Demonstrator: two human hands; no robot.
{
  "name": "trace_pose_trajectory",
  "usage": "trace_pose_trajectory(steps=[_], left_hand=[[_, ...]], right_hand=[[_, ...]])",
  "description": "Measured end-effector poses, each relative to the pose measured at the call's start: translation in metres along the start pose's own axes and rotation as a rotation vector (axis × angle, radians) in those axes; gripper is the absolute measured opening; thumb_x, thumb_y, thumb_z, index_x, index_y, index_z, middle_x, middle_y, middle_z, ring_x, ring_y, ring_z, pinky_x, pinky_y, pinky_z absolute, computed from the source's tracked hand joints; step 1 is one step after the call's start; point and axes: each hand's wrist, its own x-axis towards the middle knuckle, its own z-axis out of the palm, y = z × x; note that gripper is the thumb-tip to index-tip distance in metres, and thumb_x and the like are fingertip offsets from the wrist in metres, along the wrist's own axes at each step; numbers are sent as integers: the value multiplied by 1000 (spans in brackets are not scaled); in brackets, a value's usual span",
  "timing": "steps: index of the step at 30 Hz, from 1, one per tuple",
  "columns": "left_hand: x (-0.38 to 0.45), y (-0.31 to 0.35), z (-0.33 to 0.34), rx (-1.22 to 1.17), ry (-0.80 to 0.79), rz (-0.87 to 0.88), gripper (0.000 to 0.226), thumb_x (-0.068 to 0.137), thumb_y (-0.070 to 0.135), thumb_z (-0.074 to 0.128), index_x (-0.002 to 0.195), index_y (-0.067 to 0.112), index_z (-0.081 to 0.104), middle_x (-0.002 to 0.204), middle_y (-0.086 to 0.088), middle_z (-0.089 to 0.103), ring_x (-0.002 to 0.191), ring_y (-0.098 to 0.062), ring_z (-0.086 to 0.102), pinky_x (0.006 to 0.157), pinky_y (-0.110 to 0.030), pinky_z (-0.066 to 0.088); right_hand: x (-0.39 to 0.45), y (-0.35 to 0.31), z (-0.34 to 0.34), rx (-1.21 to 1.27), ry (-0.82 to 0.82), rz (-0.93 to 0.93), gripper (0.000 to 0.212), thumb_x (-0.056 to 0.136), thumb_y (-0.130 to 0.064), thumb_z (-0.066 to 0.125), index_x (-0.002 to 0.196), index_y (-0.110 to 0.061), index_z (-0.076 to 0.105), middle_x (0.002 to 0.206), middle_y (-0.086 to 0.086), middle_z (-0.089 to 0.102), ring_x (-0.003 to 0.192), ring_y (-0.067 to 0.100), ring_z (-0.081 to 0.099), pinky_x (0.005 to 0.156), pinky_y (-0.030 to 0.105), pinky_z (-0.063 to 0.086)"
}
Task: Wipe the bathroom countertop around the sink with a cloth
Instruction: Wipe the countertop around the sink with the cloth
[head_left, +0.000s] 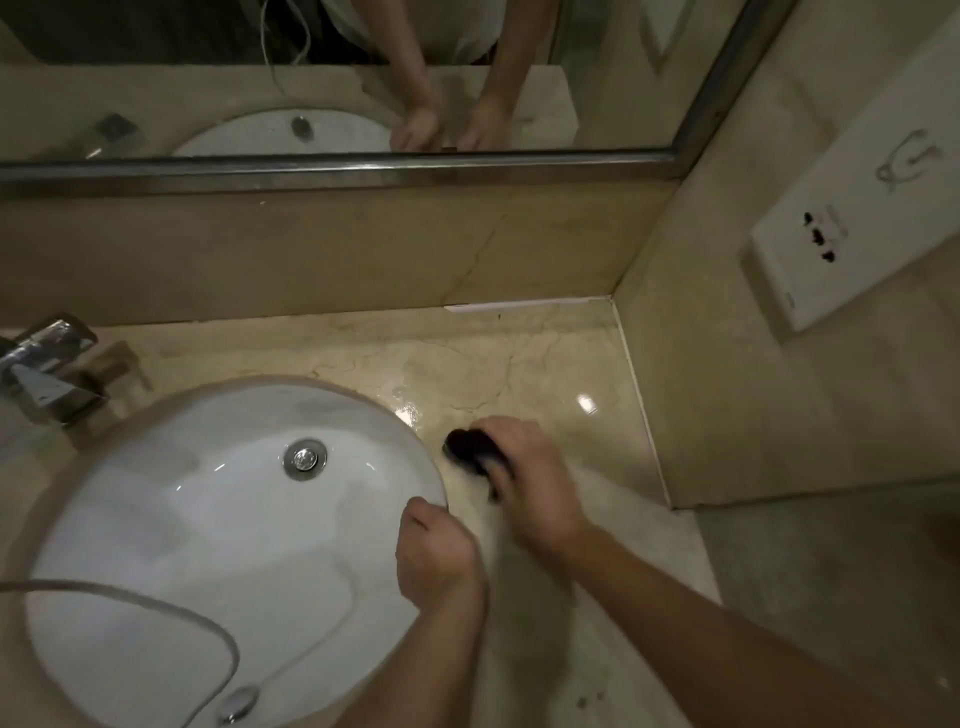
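Gripping dark object (475, 449), right hand (535, 480) closed, right of sink (156, 519) rim. Left hand (436, 553) fisted; contents indiscernible. Pale blurred cloth (524, 571) likely soft, light; bunch centrally.

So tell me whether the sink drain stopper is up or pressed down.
Cannot tell. The chrome stopper sits in the basin, which holds no standing water, but its height is unclear from above.
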Motion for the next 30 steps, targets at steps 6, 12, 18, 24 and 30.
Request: trace_pose_trajectory(steps=[6, 12, 18, 24, 30], left_hand=[[-10, -41, -61, -197, -264, 140, 37, 101, 16, 38, 92, 18, 74, 93, 3, 74, 92, -11, 68, 88, -31, 50], [-26, -54, -77, -219, -312, 115, 32, 105, 25, 38, 109, 20, 69, 107, 0, 72, 103, -14, 65, 100, -35, 46], [-43, -60, -90, 35, -386, 328, 38, 107, 26, 35, 135, 22, 60, 138, 9, 58, 129, -10, 51, 110, -27, 34], [-42, -74, -100, 144, -455, 433, 40, 107, 32, 39, 144, 28, 53, 146, 18, 50, 138, -4, 42, 117, -23, 25], [-45, -71, -103, 39, -499, 403, 35, 108, 30, 35, 134, 33, 58, 133, 17, 60, 122, -1, 54, 106, -23, 39]], right_hand=[[-27, 72, -21, -430, 328, 380, 44, 100, -25, 42, 137, -5, 54, 143, 14, 53, 136, 36, 41, 116, 48, 31], [-77, -45, 59, -238, 103, 221, 46, 85, -18, 47, 129, -20, 60, 136, 0, 56, 124, 26, 47, 100, 47, 45], [-100, -41, 3, -46, 212, 257, 43, 88, -17, 63, 130, -27, 61, 129, -9, 58, 110, 20, 48, 97, 35, 45], [-148, 32, -10, -383, 378, 676, 42, 91, -19, 52, 132, -15, 58, 136, 14, 53, 119, 40, 45, 95, 57, 44], [-110, -80, 78, -198, 133, 278, 41, 87, -20, 49, 128, -24, 56, 131, 2, 53, 117, 28, 47, 97, 47, 46]])
